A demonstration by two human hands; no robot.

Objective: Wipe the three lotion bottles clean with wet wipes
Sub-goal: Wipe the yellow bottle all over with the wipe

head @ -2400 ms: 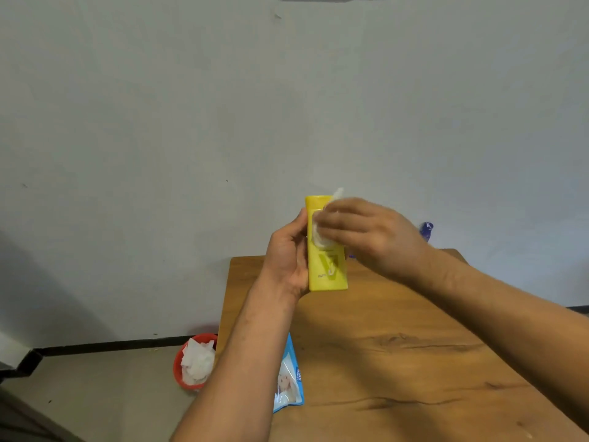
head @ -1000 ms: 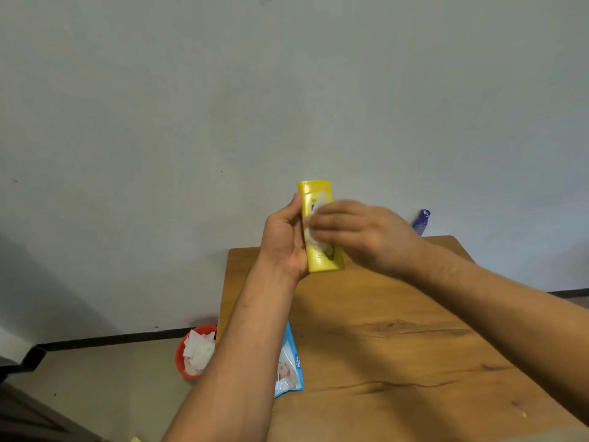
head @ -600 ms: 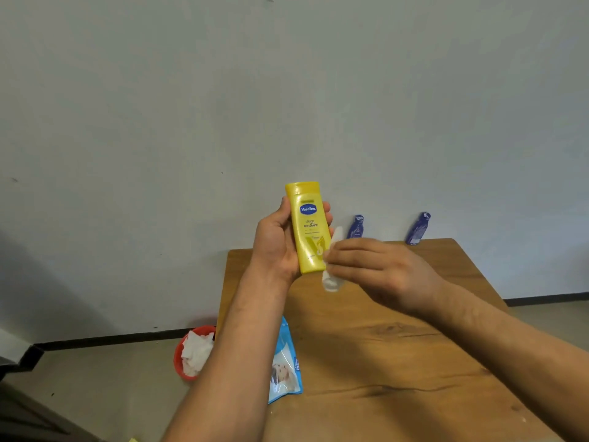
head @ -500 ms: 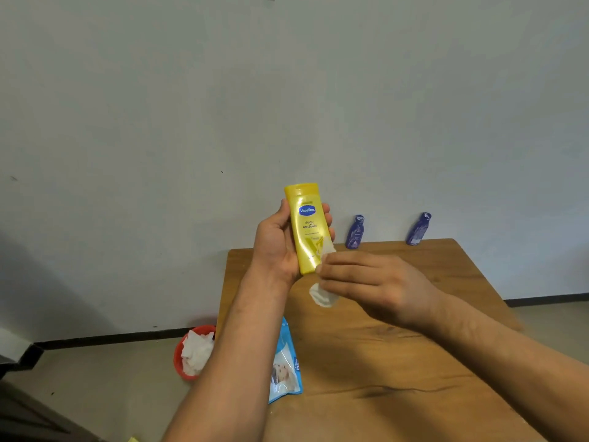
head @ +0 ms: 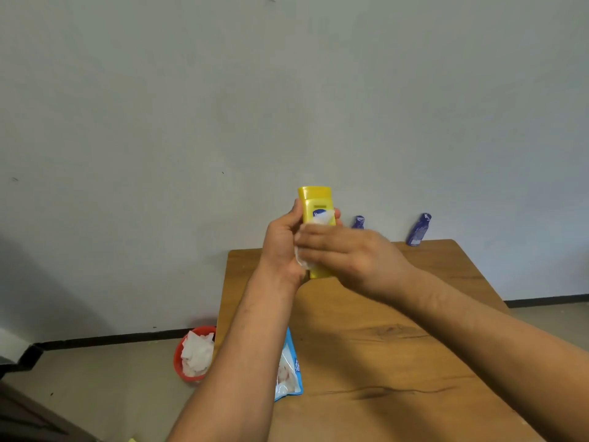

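While the yellow bottle (head: 317, 202) is held upright in the air above the far end of the table (head: 382, 346), toward the table's left side, both hands are working on it.

Left hand (head: 280, 247): curled round the bottle's left side and back. The thumb lies along the left edge and the fingertips show past the right edge. Firm grip, cap end up.

Right hand (head: 347, 253): fingers lie nearly straight and flat across the front of the bottle, pressing a wet wipe (head: 301, 261) against the label. White wipe shows above the fingers, over the blue logo, and below the fingertips by the left palm. The thumb is hidden, so I cannot tell whether it also pinches the wipe. The hand is slightly motion-blurred.

Only the bottle's cap, the top of its label and a strip of its lower end are visible; the hands cover everything between.

Other items, placed from the table:
- Two blue bottles at the table's far edge, beside the wall. One (head: 358, 221) is mostly hidden behind the right hand, and the other (head: 418, 229) stands near the far right corner, leaning.
- A blue wipes pack (head: 288, 368) lies at the table's left edge, partly under the left forearm.
- A red bin (head: 178, 358) sits on the floor just left of the table, holding crumpled white wipes (head: 197, 352).
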